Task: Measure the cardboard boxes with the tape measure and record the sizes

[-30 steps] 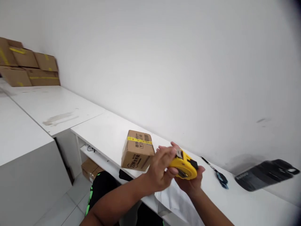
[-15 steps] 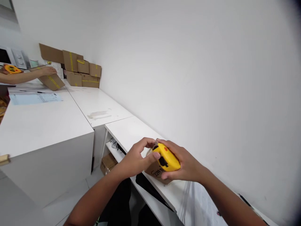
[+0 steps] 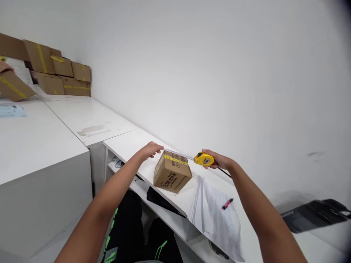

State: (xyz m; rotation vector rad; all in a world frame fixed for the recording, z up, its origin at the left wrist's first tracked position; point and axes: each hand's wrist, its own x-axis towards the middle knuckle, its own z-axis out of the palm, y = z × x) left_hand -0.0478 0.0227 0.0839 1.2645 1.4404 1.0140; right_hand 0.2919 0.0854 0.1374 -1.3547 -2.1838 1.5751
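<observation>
A small cardboard box (image 3: 172,172) with yellow tape stands on the white desk (image 3: 131,146) by the wall. My right hand (image 3: 219,160) grips a yellow tape measure (image 3: 204,159) just past the box's far right corner. Its blade (image 3: 178,153) runs left along the box's back top edge. My left hand (image 3: 152,149) pinches the blade's end at the box's far left corner.
A stack of papers (image 3: 216,215) with a red pen (image 3: 227,203) lies right of the box. A black object (image 3: 315,214) sits at far right. Stacked cardboard boxes (image 3: 63,75) stand at the back left, where another person's hand (image 3: 4,67) holds a box (image 3: 12,87).
The tape measure was held in both hands near the box. Now my hands have moved apart, the blade is drawn out along the box's top edge.
</observation>
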